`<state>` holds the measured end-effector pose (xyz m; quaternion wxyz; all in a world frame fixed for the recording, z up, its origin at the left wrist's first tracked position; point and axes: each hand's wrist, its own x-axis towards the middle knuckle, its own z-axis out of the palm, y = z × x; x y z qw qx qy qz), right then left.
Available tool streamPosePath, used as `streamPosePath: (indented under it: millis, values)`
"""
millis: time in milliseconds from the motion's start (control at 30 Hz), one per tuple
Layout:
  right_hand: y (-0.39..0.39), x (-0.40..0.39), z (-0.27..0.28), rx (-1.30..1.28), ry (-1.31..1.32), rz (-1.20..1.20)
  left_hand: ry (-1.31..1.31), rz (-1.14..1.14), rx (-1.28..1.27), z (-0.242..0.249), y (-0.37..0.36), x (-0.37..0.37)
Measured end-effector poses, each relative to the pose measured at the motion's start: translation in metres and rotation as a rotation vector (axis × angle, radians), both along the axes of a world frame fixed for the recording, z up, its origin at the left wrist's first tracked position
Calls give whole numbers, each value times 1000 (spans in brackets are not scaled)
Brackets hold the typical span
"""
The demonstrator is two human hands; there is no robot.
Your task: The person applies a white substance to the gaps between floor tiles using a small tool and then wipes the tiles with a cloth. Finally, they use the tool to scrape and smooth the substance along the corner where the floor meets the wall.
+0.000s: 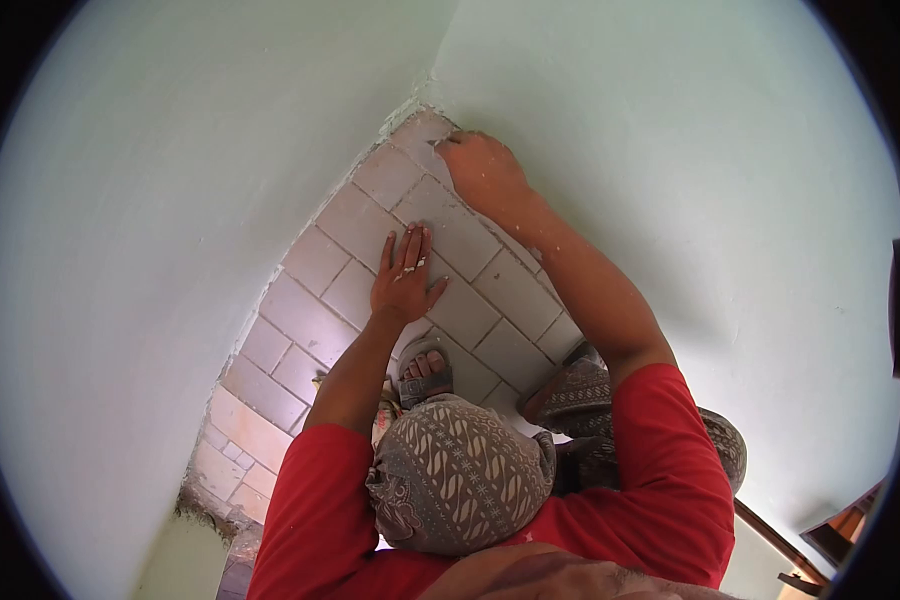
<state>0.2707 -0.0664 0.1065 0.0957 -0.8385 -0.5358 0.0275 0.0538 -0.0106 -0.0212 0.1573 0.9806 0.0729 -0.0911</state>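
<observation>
Resting palm-down on the tiled floor (463, 315), the left hand (400, 285) has its fingers slightly parted; the right hand (478, 168) is curled beside the right wall (750, 180), its grip unclear. The left wall (170, 180) meets it just beyond. Nearer lie a sandaled foot (424, 368) and patterned knee (465, 475), hiding floor.

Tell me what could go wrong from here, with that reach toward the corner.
The left hand lies flat on the tiles; if it bears weight, a slip might tip the person forward.

The right hand is curled close to the right-hand wall, so its knuckles could scrape or mark it. Whether it holds anything is hard to tell.

The sandal leaves the toes bare, so anything dropped there could hurt them.
</observation>
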Motion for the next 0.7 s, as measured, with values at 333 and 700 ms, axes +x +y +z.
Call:
streamPosePath:
  millis: [333, 700]
  values:
    - [6, 2, -22, 6, -77, 49, -66, -4, 22, -8, 0, -3]
    - [-15, -27, -38, -34, 4, 177, -68, 9, 26, -7, 0, -4]
